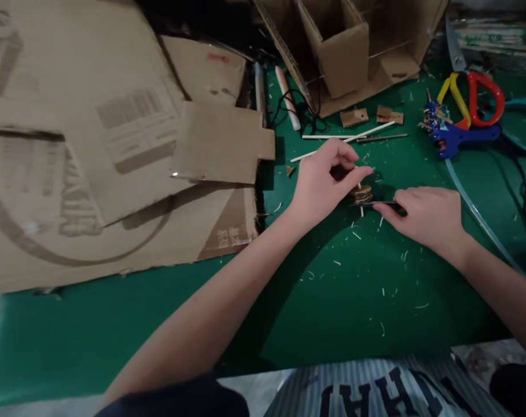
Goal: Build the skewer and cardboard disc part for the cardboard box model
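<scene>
My left hand (323, 182) is curled over a small stack of round cardboard discs (360, 193) on the green mat (332, 301), with thumb and forefinger pinched on top of it. My right hand (427, 215) lies just to the right and grips a thin dark blade-like tool (382, 204), whose tip reaches the base of the stack. A thin wooden stick seems to run through the discs.
Flat cardboard sheets (98, 145) cover the left. A cardboard box structure (345, 46) stands at the back. Wooden skewers (345, 138), small cardboard bits (353, 117), a blue glue gun (453, 136), red and yellow scissors (479, 98) and a white tube (287, 98) lie behind. Shavings litter the mat.
</scene>
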`<action>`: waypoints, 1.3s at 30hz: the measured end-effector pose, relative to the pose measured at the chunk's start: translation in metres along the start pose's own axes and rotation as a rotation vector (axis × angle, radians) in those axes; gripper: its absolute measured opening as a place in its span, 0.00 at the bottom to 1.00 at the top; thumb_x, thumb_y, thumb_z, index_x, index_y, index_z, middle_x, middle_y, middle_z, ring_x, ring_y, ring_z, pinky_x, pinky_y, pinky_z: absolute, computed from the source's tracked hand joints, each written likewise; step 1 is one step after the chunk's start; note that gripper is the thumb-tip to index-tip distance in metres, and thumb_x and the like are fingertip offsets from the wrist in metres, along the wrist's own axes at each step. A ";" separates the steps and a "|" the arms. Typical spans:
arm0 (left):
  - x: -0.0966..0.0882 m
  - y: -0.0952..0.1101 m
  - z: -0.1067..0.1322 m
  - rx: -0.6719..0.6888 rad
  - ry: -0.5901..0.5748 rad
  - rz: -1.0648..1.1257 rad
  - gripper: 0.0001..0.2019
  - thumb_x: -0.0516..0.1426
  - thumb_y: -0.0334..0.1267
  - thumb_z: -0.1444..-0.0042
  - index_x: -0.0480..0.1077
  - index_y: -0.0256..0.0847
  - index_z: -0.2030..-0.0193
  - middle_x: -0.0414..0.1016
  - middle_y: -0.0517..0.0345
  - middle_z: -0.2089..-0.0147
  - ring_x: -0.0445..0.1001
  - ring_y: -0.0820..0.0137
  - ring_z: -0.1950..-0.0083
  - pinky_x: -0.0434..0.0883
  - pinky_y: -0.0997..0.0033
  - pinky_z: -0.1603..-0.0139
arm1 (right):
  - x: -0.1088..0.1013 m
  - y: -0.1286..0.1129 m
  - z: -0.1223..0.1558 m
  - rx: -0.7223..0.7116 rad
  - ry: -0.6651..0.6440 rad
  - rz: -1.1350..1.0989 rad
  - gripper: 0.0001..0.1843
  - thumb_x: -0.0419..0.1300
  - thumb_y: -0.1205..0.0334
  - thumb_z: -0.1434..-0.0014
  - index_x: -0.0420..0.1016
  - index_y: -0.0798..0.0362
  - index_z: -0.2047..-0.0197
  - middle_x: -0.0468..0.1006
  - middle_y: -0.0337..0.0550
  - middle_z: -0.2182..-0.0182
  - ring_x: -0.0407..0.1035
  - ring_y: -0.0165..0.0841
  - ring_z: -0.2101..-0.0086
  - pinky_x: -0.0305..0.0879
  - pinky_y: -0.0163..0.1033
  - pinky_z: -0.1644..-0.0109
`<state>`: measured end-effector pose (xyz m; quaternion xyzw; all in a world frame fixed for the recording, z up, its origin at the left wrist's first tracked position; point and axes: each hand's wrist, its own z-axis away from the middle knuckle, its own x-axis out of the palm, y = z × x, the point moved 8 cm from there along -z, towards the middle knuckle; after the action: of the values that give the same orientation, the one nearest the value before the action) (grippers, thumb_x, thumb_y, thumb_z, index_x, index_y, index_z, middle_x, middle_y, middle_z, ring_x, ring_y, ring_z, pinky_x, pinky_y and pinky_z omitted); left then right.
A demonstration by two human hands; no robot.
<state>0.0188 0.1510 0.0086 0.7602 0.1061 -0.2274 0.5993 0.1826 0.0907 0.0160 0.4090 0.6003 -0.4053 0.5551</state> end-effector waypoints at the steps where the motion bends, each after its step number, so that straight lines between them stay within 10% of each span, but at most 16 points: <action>1: 0.000 0.000 0.000 -0.002 -0.001 -0.017 0.11 0.66 0.38 0.39 0.67 0.45 0.61 0.75 0.63 0.68 0.75 0.72 0.66 0.72 0.69 0.63 | -0.001 0.000 0.000 0.000 -0.004 0.016 0.40 0.43 0.35 0.27 0.76 0.53 0.76 0.73 0.44 0.81 0.65 0.31 0.76 0.38 0.40 0.70; 18: -0.006 0.005 -0.012 0.104 0.102 0.034 0.14 0.66 0.37 0.37 0.65 0.44 0.68 0.73 0.61 0.69 0.74 0.72 0.67 0.70 0.66 0.66 | -0.002 0.017 -0.002 0.087 -0.018 0.174 0.46 0.33 0.30 0.27 0.80 0.55 0.67 0.73 0.49 0.77 0.64 0.34 0.73 0.40 0.40 0.66; 39: 0.006 0.012 -0.014 0.266 -0.061 0.188 0.10 0.63 0.30 0.35 0.68 0.47 0.63 0.75 0.64 0.67 0.76 0.74 0.65 0.73 0.68 0.64 | -0.006 0.023 0.002 0.041 0.088 0.111 0.46 0.34 0.30 0.27 0.78 0.56 0.69 0.67 0.45 0.81 0.60 0.33 0.75 0.43 0.40 0.66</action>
<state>0.0321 0.1607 0.0190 0.8322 -0.0150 -0.2052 0.5149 0.2049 0.0960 0.0209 0.4702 0.5922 -0.3677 0.5412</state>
